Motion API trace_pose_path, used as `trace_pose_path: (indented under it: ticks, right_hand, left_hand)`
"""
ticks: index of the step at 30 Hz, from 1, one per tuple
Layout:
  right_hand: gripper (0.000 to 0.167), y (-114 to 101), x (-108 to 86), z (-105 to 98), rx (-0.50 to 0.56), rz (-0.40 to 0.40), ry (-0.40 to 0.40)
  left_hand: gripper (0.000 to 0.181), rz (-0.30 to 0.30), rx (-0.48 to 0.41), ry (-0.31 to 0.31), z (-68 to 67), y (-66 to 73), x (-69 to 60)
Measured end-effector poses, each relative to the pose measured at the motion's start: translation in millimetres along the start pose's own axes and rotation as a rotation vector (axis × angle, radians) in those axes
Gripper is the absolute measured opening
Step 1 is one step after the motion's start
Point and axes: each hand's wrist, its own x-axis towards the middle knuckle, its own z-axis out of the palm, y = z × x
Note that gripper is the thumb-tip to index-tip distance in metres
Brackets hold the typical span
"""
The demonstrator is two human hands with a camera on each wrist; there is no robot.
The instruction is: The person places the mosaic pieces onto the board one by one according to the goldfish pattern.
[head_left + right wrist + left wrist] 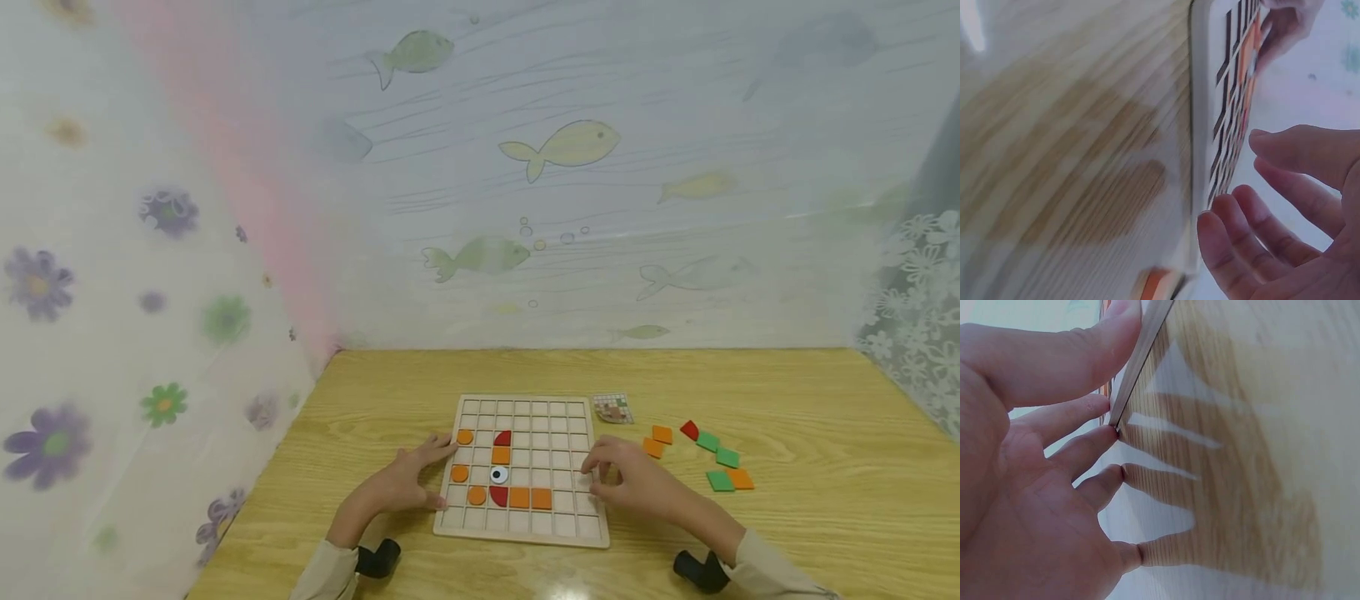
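Observation:
A wooden grid board (525, 537) lies on the table, bearing several orange circles and squares, two red quarter-round pieces, and a white eye disc (498, 474). My left hand (401, 482) is at the board's left edge, thumb and fingers spread; in the left wrist view its fingertips (1107, 405) touch the rim. Over the right edge hovers my right hand (630, 473), fingers loosely bent. The right wrist view shows the thumb apart from the fingers (1225, 231) and no piece between them.
Loose orange squares (662, 434), green squares (727, 457) and a red quarter-round piece (689, 429) lie right of the board. A small pattern card (613, 409) sits by its top right corner. Printed curtains (562, 250) hang behind the table (810, 417).

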Motion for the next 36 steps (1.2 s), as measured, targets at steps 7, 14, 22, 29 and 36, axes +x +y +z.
trace_pose_path:
  ticks: [7, 14, 22, 29, 36]
  right_hand:
    - [0.015, 14.1, -8.7, -10.5, -0.090, 0.008, 0.043]
    - [0.017, 25.0, -16.3, -21.1, -0.154, 0.038, 0.055]
    - [0.018, 30.6, -23.9, -26.4, -0.145, 0.035, 0.045]
    - [0.023, 36.9, -27.5, -27.7, -0.131, 0.051, 0.063]
    - [0.026, 40.1, -29.1, -30.0, -0.120, 0.053, 0.062]
  left_hand:
    - [0.082, -0.007, -0.014, -0.006, -2.2, -2.1, -1.8]
    - [0.081, -0.004, -0.012, -0.006, -3.3, -1.6, -1.7]
    - [0.081, -0.004, -0.014, -0.001, -0.8, -4.0, -1.3]
    - [0.081, 0.002, -0.016, 0.001, 1.2, -4.4, -1.9]
    - [0.081, 0.001, -0.008, 0.006, 0.8, -4.7, 0.1]
